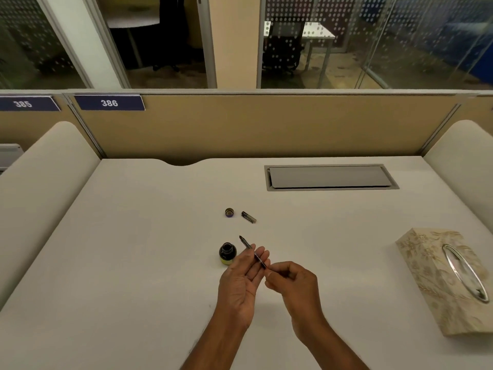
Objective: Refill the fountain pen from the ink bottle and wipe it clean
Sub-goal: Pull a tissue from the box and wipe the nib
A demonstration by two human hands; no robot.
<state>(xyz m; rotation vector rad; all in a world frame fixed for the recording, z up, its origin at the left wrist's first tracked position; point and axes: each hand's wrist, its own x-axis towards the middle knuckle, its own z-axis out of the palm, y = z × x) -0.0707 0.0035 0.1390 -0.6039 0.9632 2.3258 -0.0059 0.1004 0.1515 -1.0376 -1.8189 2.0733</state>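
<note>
A dark fountain pen (246, 243) points its nib up and to the left, just right of the ink bottle (227, 253). The small dark bottle stands uncapped on the desk. My left hand (244, 279) supports the pen's middle across its fingers. My right hand (293, 283) pinches the pen's rear end between thumb and fingers. The bottle's round cap (229, 212) lies farther back on the desk, and the pen's cap (248, 217) lies beside it on the right.
A patterned tissue box (450, 279) sits at the right of the white desk (133, 249). A grey cable hatch (330, 177) is set into the back right. Beige partition walls enclose the desk behind and at both sides.
</note>
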